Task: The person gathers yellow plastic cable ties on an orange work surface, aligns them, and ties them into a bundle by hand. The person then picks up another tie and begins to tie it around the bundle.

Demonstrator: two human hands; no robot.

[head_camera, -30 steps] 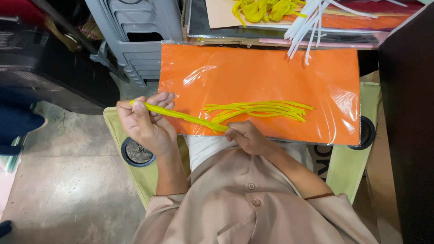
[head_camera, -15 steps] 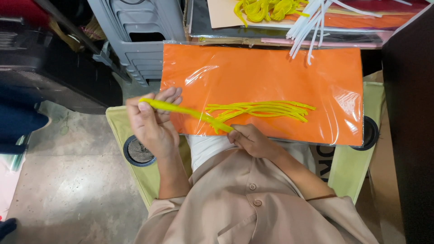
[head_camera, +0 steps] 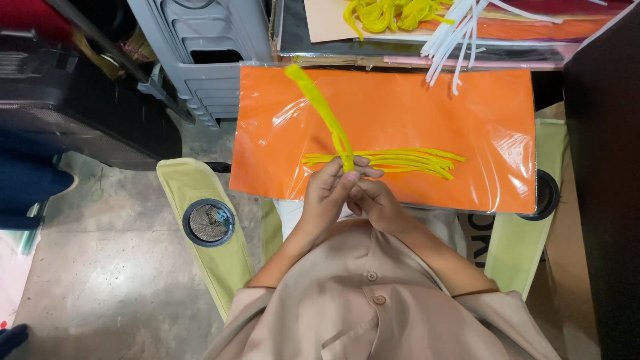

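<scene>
Head view looks straight down at two hands meeting over the lap. The left hand point(head_camera: 331, 189) pinches the lower end of a yellow strip point(head_camera: 320, 110) between thumb and fingertips, closed on it, while the right hand point(head_camera: 375, 203) sits touching it just below, fingers curled together; whether it also grips the strip cannot be told, since the left hand covers the join. The strip rises from the pinch up and to the left, standing free above an orange plastic-wrapped sheet point(head_camera: 480, 113) laid across the knees. It looks light, thin and limp enough to bend, so a hold near the end, as here, seems the steady place. Just beyond the fingertips a loose bundle of yellow strips point(head_camera: 413, 160) lies flat on the sheet. Farther off, white strips point(head_camera: 453, 40) and a yellow heap point(head_camera: 390, 13) are cut off by the top edge. A pale green folding chair point(head_camera: 193, 193) shows a cup holder point(head_camera: 209, 223) on the left arm.
</scene>
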